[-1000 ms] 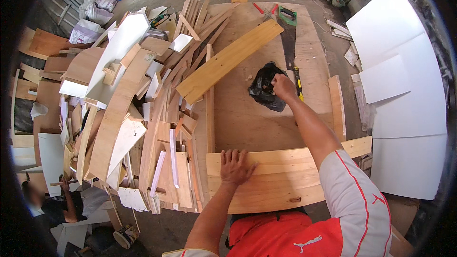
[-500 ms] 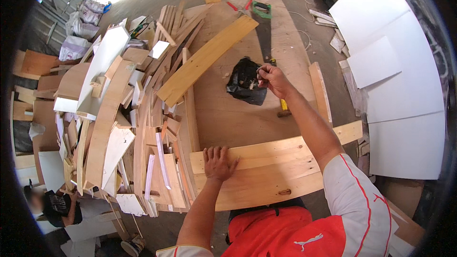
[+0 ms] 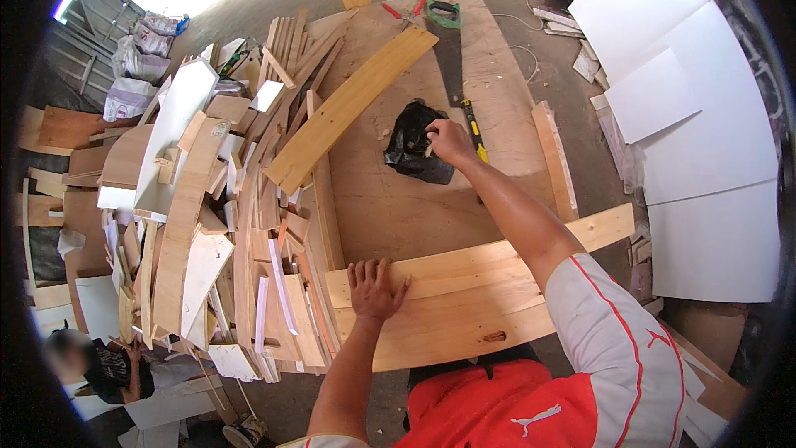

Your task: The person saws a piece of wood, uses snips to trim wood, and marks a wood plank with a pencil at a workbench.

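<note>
My left hand [image 3: 375, 289] lies flat with fingers apart on two pale wooden boards [image 3: 448, 312] placed side by side along the near edge of the table. Farther out, my right hand [image 3: 450, 141] hovers over the right side of a crumpled black plastic bag [image 3: 408, 153]. Its fingers are pinched together at the bag's opening; what they hold, if anything, is too small to name. Right of that hand, a yellow-and-black-handled tool [image 3: 473, 123] is partly covered by my forearm. Beyond it is a hand saw [image 3: 449, 58] with a green-edged handle.
A plank [image 3: 352, 108] slants across the plywood tabletop [image 3: 497, 75], near red-handled pliers [image 3: 406, 13]. Wood offcuts [image 3: 195, 191] are heaped along the left. White panels [image 3: 705, 149] stand at right. Another person [image 3: 108, 365] is at lower left.
My right hand has moved left and a little lower, closer over the black bag. My left hand stays on the boards. The whole view has shifted slightly.
</note>
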Available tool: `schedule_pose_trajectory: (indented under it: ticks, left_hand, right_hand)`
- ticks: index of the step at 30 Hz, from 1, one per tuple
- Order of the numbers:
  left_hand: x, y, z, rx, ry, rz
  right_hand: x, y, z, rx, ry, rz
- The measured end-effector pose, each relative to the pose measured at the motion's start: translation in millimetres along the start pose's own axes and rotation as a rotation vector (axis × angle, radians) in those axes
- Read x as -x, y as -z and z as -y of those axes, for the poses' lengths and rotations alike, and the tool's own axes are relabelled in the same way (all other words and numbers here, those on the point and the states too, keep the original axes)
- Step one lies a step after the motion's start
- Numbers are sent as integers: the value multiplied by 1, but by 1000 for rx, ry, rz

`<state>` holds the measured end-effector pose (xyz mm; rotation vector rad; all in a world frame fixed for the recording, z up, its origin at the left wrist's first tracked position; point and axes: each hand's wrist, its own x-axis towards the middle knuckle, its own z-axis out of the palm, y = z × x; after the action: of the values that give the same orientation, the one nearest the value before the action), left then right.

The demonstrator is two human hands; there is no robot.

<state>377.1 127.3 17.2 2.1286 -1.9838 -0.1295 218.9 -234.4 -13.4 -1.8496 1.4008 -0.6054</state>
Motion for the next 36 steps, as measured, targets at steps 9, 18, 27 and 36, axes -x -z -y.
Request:
schedule_pose_trajectory:
  ticks: [9, 18, 27, 36]
  left_hand:
    - [0, 2, 7, 65, 30, 32]
    - [-2, 3, 7, 65, 13, 1]
    - [-5, 2, 1, 78, -9, -17]
    - [-5, 5, 2, 27, 5, 39]
  right_hand:
    - [-37, -34, -4, 387, 97, 101]
    - [-60, -53, -5, 503, 80, 78]
    - [-60, -17, -6, -285, -145, 128]
    - [-30, 37, -4, -726, -190, 321]
